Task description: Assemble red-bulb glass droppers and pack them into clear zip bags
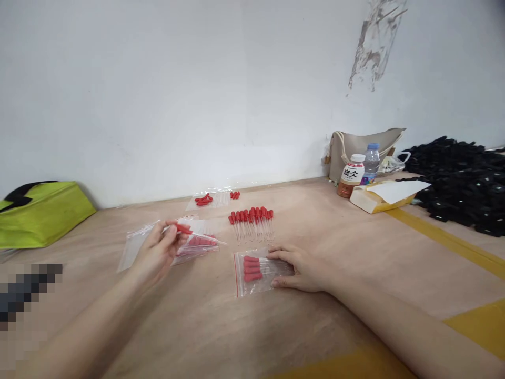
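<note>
Pinched in my left hand [161, 246] is a dropper [184, 228] with a red rubber bulb and a thin clear tube pointing right. Below and behind it lie clear zip bags [132, 246], one with red-bulbed droppers [203, 240] inside. My right hand [298, 267] rests on a clear zip bag [252, 289], thumb and fingers spread apart over its right part. Several red-bulbed droppers [252, 268] lie side by side in that bag, bulbs to the left. Beyond it, a row of loose droppers [252, 216] lies with bulbs away from me.
Loose red bulbs [203, 200] sit on clear plastic near the wall. A yellow-green bag [49, 213] stands at left. At right are a brown-and-white bottle [351, 176], a clear bottle [371, 160], a beige bag [365, 141], an opened box [371, 200] and a black pile [465, 181].
</note>
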`<state>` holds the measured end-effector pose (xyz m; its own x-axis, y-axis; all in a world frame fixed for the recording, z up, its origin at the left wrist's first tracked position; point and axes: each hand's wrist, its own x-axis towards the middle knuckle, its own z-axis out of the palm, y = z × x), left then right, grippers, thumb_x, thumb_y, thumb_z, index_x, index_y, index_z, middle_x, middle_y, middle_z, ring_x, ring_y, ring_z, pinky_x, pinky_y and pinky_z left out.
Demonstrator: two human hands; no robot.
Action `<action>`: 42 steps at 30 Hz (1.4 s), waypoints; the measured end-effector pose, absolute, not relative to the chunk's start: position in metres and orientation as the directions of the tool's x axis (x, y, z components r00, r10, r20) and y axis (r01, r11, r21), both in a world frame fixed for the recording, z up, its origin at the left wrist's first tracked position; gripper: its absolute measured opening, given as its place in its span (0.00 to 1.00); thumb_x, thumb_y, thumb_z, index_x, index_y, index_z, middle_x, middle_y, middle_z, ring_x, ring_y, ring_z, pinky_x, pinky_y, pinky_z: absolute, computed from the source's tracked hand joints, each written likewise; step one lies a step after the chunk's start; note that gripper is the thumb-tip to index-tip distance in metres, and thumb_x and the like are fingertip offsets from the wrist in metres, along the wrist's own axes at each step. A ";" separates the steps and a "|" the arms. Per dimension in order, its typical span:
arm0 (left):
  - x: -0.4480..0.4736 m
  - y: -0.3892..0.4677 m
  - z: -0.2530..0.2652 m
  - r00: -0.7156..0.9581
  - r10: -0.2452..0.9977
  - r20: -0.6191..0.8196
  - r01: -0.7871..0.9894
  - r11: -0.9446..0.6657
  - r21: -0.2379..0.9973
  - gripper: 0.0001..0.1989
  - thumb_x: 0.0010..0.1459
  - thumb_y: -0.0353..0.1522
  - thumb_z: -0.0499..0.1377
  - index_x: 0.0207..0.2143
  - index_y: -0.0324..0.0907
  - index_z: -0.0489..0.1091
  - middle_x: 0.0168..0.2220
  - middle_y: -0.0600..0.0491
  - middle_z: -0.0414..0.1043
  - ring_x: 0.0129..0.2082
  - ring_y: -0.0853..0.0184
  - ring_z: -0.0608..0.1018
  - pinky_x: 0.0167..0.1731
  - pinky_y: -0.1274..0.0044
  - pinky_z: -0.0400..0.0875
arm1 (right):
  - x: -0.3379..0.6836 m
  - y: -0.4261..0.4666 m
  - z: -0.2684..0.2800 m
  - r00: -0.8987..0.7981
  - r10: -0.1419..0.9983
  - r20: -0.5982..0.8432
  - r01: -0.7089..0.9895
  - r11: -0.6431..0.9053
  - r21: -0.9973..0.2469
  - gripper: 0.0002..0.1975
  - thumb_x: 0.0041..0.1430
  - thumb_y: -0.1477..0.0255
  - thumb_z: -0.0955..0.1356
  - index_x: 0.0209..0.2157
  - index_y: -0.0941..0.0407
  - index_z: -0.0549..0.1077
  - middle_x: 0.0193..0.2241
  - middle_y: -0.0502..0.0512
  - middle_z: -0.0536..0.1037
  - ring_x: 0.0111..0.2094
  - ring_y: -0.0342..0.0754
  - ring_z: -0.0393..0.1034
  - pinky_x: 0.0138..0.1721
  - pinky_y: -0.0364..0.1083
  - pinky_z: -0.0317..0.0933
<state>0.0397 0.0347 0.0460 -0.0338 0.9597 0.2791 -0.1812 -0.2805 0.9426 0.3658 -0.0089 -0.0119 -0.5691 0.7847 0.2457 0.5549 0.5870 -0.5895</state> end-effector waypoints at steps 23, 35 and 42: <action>0.034 -0.023 0.006 0.040 0.997 0.072 -0.137 -0.066 0.988 0.13 0.47 0.37 0.63 0.36 0.43 0.70 0.34 0.54 0.73 0.31 0.71 0.74 0.35 0.82 0.71 | 0.366 -0.008 -0.015 -0.560 0.785 0.264 0.543 0.589 -0.598 0.31 0.46 0.54 0.68 0.50 0.56 0.66 0.51 0.59 0.64 0.51 0.52 0.59 0.52 0.51 0.55; 0.040 -0.025 0.006 0.041 0.994 0.106 -0.089 -0.102 0.991 0.13 0.47 0.38 0.63 0.35 0.43 0.70 0.36 0.53 0.72 0.32 0.70 0.74 0.35 0.82 0.72 | 0.366 -0.009 -0.013 -0.560 0.790 0.249 0.545 0.578 -0.607 0.32 0.45 0.54 0.68 0.51 0.55 0.66 0.52 0.59 0.64 0.52 0.53 0.58 0.52 0.52 0.54; 0.043 -0.025 0.007 0.053 0.992 0.115 -0.069 -0.111 0.991 0.13 0.47 0.39 0.62 0.35 0.43 0.70 0.35 0.52 0.72 0.32 0.68 0.74 0.35 0.79 0.72 | 0.366 -0.008 -0.013 -0.562 0.788 0.250 0.555 0.584 -0.593 0.32 0.46 0.54 0.68 0.51 0.54 0.65 0.51 0.59 0.64 0.52 0.53 0.58 0.52 0.52 0.54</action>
